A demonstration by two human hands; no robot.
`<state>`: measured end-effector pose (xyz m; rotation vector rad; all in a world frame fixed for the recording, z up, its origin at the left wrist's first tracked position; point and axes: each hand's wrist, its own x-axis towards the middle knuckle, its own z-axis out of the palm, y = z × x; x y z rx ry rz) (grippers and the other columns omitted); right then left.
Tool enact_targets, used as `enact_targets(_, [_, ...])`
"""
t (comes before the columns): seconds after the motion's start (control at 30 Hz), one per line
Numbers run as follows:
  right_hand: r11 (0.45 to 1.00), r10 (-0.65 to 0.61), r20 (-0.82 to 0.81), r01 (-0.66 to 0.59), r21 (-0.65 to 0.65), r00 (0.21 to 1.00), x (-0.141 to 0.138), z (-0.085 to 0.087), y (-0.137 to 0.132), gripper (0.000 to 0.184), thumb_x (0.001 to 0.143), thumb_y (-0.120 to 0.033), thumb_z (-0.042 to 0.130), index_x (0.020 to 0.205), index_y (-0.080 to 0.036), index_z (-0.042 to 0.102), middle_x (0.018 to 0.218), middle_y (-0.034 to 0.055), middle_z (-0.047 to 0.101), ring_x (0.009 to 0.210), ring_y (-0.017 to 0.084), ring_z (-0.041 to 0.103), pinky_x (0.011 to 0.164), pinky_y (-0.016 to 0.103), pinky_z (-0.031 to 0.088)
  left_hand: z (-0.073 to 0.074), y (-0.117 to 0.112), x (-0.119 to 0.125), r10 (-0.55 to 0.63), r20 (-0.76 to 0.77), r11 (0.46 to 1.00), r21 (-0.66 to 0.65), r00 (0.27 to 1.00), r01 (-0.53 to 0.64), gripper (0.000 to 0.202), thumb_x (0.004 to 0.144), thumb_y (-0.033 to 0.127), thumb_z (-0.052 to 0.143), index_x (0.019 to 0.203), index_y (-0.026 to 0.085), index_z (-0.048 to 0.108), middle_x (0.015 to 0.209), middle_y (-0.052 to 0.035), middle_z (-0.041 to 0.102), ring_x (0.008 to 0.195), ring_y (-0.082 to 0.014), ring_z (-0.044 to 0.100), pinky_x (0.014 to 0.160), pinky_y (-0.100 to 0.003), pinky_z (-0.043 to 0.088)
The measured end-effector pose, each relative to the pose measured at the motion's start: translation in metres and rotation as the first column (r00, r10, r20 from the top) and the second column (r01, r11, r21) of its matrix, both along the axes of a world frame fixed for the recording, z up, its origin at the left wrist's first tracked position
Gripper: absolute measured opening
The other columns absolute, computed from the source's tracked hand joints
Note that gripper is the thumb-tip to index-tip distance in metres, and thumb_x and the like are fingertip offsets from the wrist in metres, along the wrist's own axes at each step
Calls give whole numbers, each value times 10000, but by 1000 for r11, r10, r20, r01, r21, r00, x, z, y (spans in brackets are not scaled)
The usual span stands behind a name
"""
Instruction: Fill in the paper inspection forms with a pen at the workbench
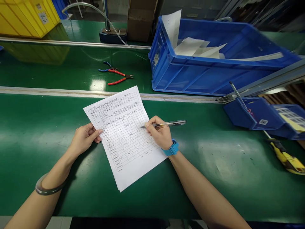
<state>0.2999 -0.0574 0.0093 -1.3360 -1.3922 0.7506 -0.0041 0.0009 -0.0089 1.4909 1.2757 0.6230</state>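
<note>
A printed form sheet (124, 140) with a table of boxes lies tilted on the green belt (35, 133) in front of me. My left hand (84, 138) rests on the sheet's left edge, fingers curled and thumb pressing the paper down. My right hand (159, 132) is closed round a pen (170, 123), whose tip touches the form near the middle of its right side. A blue watch sits on my right wrist and a grey bangle on my left.
A large blue crate (214, 70) holding white papers stands at the back right. Red-handled pliers (119, 79) and blue-handled cutters (108, 66) lie beyond the metal rail. Small blue bins (259, 116) and a yellow screwdriver (288, 159) sit right. A yellow crate (26, 16) stands at the far left.
</note>
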Motion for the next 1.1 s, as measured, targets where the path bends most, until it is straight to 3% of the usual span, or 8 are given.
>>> enact_targets(0.17, [945,-309,-47,312,102,950,9,2,4,366,982,-514,502,1174,-221,605,1037,94,717,934,235,675,744,377,565,-5,-1,3,-1,28,999,41,1000,0,371,820,470,636,1002,148,666,636,-18,686,567,-155,650,604,-283,583])
enact_targets(0.23, [974,-226,37,225,38,973,15,4,5,423,939,-524,579,1235,-224,604,1118,100,702,1040,279,655,827,417,563,-9,-1,4,-8,67,999,51,998,4,353,827,453,618,993,146,668,637,-23,686,566,-156,652,603,-282,581])
enact_targets(0.37, [988,-25,68,35,-148,997,23,8,7,545,819,-535,726,1245,-217,608,978,72,709,860,286,667,730,420,564,-13,-1,8,-12,143,996,87,990,0,322,837,432,588,954,142,664,613,-21,664,546,-155,639,582,-277,568])
enact_targets(0.5, [989,-69,-45,62,-137,997,23,12,6,526,717,-509,833,1112,-223,637,1022,70,706,880,268,663,755,393,568,-11,-3,10,38,147,980,190,988,-65,304,841,414,587,1015,172,645,740,-24,692,593,-160,642,559,-276,554])
enact_targets(0.63, [988,-66,-120,47,-150,991,20,14,5,519,669,-520,870,1012,-204,643,988,80,715,861,258,664,744,368,568,-8,-1,5,121,21,940,319,992,-121,257,825,428,619,891,190,691,733,-19,687,610,-164,627,585,-281,532])
enact_targets(0.93, [987,-14,-42,7,-163,999,22,8,4,472,774,-571,774,1018,-189,644,983,102,714,829,262,653,736,386,553,-5,9,-5,102,305,968,189,947,-165,302,813,413,629,1005,180,646,837,-24,675,776,-205,686,694,-315,576])
enact_targets(1.0, [986,-14,-49,6,-166,999,24,7,4,471,772,-562,778,1020,-184,646,990,104,714,838,261,659,741,381,556,-4,17,-21,163,271,937,260,949,-235,320,832,386,571,1052,165,642,906,-48,691,817,-210,679,726,-309,552])
enact_targets(1.1, [988,-13,-14,11,-153,1000,27,4,6,475,781,-548,764,1052,-175,650,990,99,712,849,256,666,744,376,559,4,30,-61,403,119,828,375,907,-417,373,836,331,517,1135,148,643,1008,-80,703,906,-240,660,848,-348,512])
